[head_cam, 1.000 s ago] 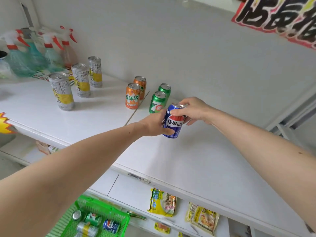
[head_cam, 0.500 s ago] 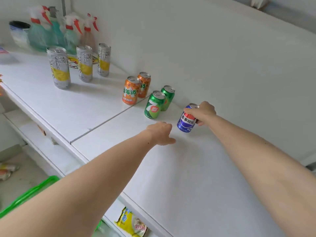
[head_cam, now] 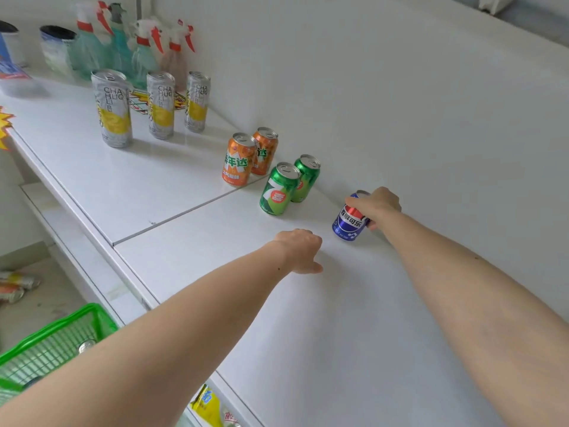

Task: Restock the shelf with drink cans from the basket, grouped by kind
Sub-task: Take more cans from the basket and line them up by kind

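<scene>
The blue can [head_cam: 349,222] stands on the white shelf [head_cam: 338,318], near the back wall and to the right of the other drinks. It is dark blue with a red, white and blue round logo, white characters across its middle and a silver top. The right hand [head_cam: 376,204] grips it from above and behind, fingers curled over the rim and down the far side, a fingertip showing by its right edge. The can leans a little in this wide view; whether its base sits flat cannot be told.

The left hand [head_cam: 300,250] is just in front of the can and apart from it, holding nothing, its fingers loosely bent downward above the shelf surface and its thumb pointing right.

To the left of the blue can stand two green cans [head_cam: 278,188], one behind the other, then two orange cans [head_cam: 238,160] likewise, then three tall silver and yellow cans [head_cam: 113,108] in a row. Spray bottles [head_cam: 144,53] stand behind those. The green basket [head_cam: 58,342] sits below at lower left with a can top visible inside.
</scene>
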`<control>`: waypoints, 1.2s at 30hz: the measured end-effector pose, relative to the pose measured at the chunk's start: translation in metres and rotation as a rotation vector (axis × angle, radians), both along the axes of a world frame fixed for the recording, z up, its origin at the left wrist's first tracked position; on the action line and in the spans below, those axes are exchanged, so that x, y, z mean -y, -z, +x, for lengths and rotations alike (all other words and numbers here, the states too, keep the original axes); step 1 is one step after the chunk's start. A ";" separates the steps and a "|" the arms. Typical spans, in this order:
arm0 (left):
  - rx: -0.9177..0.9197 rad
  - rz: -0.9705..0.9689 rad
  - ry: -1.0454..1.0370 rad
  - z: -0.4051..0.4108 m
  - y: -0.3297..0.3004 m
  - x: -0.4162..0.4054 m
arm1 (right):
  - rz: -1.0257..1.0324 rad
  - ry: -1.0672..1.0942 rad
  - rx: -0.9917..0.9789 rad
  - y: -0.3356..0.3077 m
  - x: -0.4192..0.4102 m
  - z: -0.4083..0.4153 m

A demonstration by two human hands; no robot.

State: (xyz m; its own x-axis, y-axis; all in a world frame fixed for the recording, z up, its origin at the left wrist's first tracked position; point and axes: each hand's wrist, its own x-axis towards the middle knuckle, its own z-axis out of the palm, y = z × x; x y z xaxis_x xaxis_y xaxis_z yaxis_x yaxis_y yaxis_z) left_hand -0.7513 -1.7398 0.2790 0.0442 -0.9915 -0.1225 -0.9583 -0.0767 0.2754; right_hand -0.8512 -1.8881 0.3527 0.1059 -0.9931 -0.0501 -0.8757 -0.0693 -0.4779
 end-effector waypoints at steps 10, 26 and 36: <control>0.046 0.020 0.048 -0.019 0.000 0.011 | -0.017 0.029 0.028 0.009 0.006 -0.019; 0.086 0.073 0.053 -0.013 0.002 0.013 | 0.010 -0.025 -0.045 0.004 0.001 -0.023; 0.086 0.085 0.081 -0.027 0.000 0.012 | 0.012 0.011 -0.077 0.002 0.017 -0.049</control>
